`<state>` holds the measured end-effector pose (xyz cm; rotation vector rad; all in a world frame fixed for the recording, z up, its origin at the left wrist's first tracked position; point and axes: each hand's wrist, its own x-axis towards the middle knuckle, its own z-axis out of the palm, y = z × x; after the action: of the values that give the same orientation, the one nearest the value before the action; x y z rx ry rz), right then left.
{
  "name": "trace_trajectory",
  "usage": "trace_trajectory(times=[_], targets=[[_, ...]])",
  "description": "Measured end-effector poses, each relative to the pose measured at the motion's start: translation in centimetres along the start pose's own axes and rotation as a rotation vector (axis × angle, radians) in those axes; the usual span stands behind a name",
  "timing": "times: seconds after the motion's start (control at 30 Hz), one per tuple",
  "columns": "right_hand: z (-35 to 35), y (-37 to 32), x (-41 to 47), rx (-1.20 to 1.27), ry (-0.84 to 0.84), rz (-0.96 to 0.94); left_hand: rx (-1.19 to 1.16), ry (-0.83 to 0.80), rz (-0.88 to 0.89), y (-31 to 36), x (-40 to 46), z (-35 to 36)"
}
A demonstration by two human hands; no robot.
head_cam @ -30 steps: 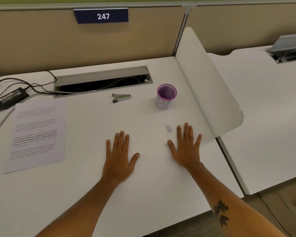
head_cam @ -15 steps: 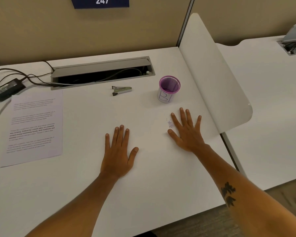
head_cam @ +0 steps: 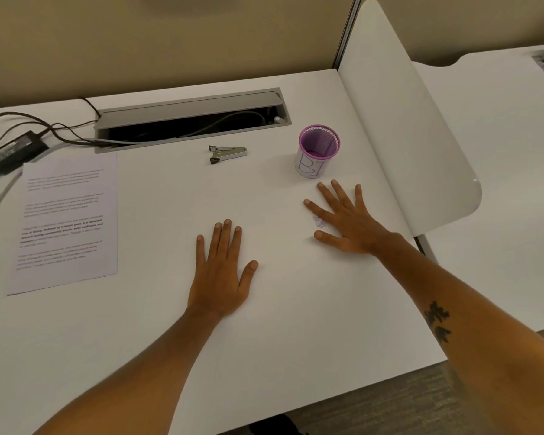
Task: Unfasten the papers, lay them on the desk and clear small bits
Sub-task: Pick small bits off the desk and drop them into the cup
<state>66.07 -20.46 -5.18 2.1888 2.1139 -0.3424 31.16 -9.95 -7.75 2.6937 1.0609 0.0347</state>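
Note:
A stack of printed papers [head_cam: 66, 221] lies flat at the left of the white desk [head_cam: 280, 324]. A small heap of tiny bits [head_cam: 318, 221] sits on the desk between the thumb and forefinger of my right hand [head_cam: 346, 222], which rests palm down with fingers spread, just in front of a purple mesh cup [head_cam: 318, 150]. My left hand [head_cam: 222, 274] lies flat and empty in the middle of the desk. A metal staple remover [head_cam: 228, 153] rests behind it, near the cable slot.
A grey cable slot [head_cam: 189, 120] with its lid up runs along the back. A black power adapter [head_cam: 13, 150] and cables lie at the far left. A white divider panel [head_cam: 402, 120] stands on the right edge, with another desk [head_cam: 500, 152] beyond it.
My right hand slid forward and to the left, so the heap of bits now lies beside its thumb. The view tilted downward. My left hand stayed in place.

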Motion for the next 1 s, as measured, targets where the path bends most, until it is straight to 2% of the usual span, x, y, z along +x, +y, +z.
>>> trace_trajectory(times=[0.1,0.17,0.3,0.4,0.6,0.83,1.0], targets=[[0.4,0.4,-0.8,0.035,0.007,-0.059,0.004,-0.004,-0.001,0.1,0.0,-0.1],[0.5,0.1,-1.5,0.116,0.029,-0.023,-0.003,-0.002,0.000,0.0,-0.1,-0.2],[1.8,-2.2,-3.9,0.267,0.130,0.261,-0.016,0.004,0.003,0.1,-0.1,-0.3],[3.4,-5.5,-5.4,0.157,0.140,0.448,-0.027,0.008,0.002,0.1,-0.1,-0.3],[3.8,-10.1,-3.7,0.099,0.130,0.635,-0.021,0.002,-0.003,0.2,-0.1,-0.4],[2.6,-11.0,-1.7,0.135,0.146,0.631,-0.022,-0.006,-0.004,0.2,-0.1,-0.4],[1.1,-8.4,-2.3,0.501,0.463,0.562,-0.023,0.005,-0.002,0.2,0.0,-0.3]])
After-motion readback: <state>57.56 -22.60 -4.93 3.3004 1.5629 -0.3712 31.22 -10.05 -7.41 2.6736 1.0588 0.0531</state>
